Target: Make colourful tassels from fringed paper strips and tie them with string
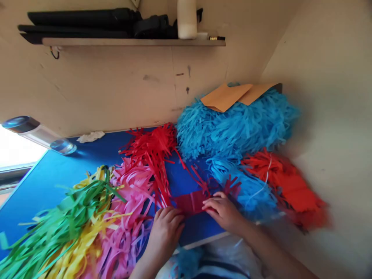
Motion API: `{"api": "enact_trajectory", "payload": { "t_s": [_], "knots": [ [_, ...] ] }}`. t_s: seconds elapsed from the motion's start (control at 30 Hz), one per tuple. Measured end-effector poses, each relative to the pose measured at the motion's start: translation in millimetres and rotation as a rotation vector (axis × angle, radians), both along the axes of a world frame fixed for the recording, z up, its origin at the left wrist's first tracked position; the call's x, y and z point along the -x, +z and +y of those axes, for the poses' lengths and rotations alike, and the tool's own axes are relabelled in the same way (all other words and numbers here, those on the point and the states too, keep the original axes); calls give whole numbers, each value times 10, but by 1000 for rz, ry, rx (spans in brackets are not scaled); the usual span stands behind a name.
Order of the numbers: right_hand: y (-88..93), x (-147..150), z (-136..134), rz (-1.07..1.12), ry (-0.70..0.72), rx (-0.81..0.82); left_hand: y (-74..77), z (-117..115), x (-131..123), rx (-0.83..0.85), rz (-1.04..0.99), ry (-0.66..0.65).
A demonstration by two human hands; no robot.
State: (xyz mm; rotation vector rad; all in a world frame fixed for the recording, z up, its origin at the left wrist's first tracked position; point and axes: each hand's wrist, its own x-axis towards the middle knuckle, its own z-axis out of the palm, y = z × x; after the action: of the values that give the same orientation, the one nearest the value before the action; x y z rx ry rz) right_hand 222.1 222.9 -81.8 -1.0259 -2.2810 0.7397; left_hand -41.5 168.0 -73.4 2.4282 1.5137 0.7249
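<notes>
Your left hand [165, 228] and right hand [222, 211] press flat, fingers loosely spread, gripping nothing, on a red fringed paper strip [190, 202] at the near edge of the blue table [66, 164]. At nine o'clock lie pink [130, 190], yellow [87, 232] and green strips [61, 221]; at one o'clock, a blue fringe pile [235, 128] under tan envelopes [226, 97].

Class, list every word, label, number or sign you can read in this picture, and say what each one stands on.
None can be read. The white bottle on the shelf, the brown envelopes on the blue fringed paper and the red paper strip under both hands show no legible print.
</notes>
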Motion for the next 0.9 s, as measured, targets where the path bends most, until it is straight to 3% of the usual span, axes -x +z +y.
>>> {"api": "enact_trajectory", "payload": {
  "t_s": [0.1, 0.2, 0.37, 0.53, 0.9],
  "knots": [
    [20, 92, 49, -69, -100, -11, -10, 68, -51, 83, -53, 75],
    [12, 232, 80, -156, -240, -79, -95, 157, -131, 118, -63, 244],
    [-58, 363, 132, -269, -348, -210, -165, 259, -284, 62, 139, 454],
    [-120, 358, 164, -304, -377, -248, -123, 318, -377, 30, 257, 502],
    [-147, 384, 190, -255, -427, -284, -107, 383, -430, 32, 277, 527]
  ]
}}
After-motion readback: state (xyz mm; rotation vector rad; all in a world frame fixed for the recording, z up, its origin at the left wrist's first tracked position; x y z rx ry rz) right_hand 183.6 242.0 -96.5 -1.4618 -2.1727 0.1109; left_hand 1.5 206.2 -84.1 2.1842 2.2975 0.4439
